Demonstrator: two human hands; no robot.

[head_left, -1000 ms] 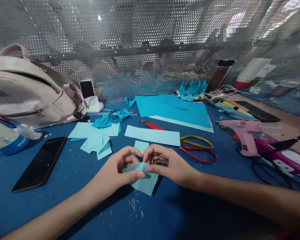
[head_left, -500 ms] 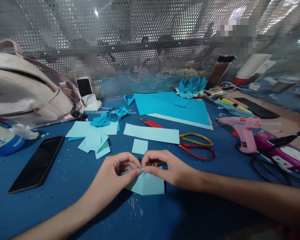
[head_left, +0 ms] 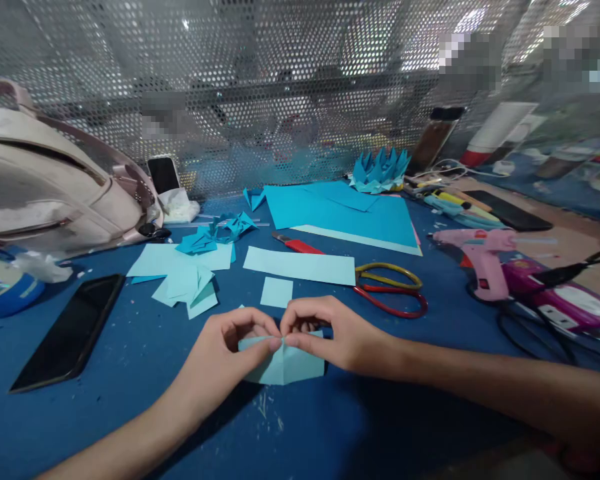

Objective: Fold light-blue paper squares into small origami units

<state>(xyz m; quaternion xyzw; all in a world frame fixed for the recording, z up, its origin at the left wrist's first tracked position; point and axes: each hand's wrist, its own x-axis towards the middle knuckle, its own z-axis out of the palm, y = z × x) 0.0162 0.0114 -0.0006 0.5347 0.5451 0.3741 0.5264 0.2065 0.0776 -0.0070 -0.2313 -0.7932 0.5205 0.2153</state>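
A light blue piece of paper (head_left: 300, 363) with a crease down its middle is pinched at its top edge by both hands. My left hand (head_left: 240, 343) is closed, thumb and fingertips on the paper just left of the crease. Right beside it, my right hand (head_left: 325, 330) pinches the same edge, so the two thumbs nearly touch. The fingers partly cover the upper part of the sheet. Just beyond the hands lie a small light blue square (head_left: 277, 292) and a long light blue strip (head_left: 300, 265).
Scissors (head_left: 390, 290) and a red-handled cutter (head_left: 300, 246) lie behind the strip. Folded paper pieces (head_left: 215, 233), a phone (head_left: 70, 333) and a bag (head_left: 55, 180) are leftward. Blue sheets (head_left: 340, 213) and a folded-paper model (head_left: 380, 170) sit farther back. A pink glue gun (head_left: 487, 260) is at right.
Both hands keep pinching the paper at the crease, with only slight finger movement. The whole view has shifted a little.
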